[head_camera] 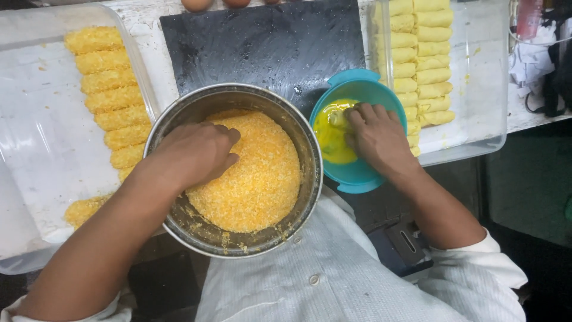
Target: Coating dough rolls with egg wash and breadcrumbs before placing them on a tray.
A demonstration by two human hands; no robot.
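Reference landmark: the steel bowl (pixel 179 122) of orange breadcrumbs (pixel 262 179), centred in front of you.

1. Your left hand (pixel 193 152) lies palm down on the breadcrumbs at the left side of the steel bowl, fingers curled and pressed into the heap. Whatever is under the palm is hidden; you cannot tell whether it grips a piece or only crumbs.

2. Your right hand (pixel 375 134) reaches into the teal bowl (pixel 357 176), which touches the steel bowl's right rim. The fingertips are dipped in the yellow beaten egg (pixel 330 143) and close around a pale roll (pixel 338 118), of which only a small end shows.

3. Left of the steel bowl, a clear tray (pixel 36 119) holds a column of crumb-coated rolls (pixel 104 80). The lowest ones are partly covered by your left forearm and the bowl rim, and the tray's near corner is cut off.

4. Right of the teal bowl, a second clear tray (pixel 482 83) holds two columns of uncoated pale rolls (pixel 432 59). Their top end runs out of view.

5. Behind the steel bowl lies a wet black board (pixel 262 42). At its far edge, brown rounded items, possibly eggs (pixel 196 5), are cut off by the frame.

6. Items at the far right edge, beyond the second tray, are too dark and cluttered to identify.
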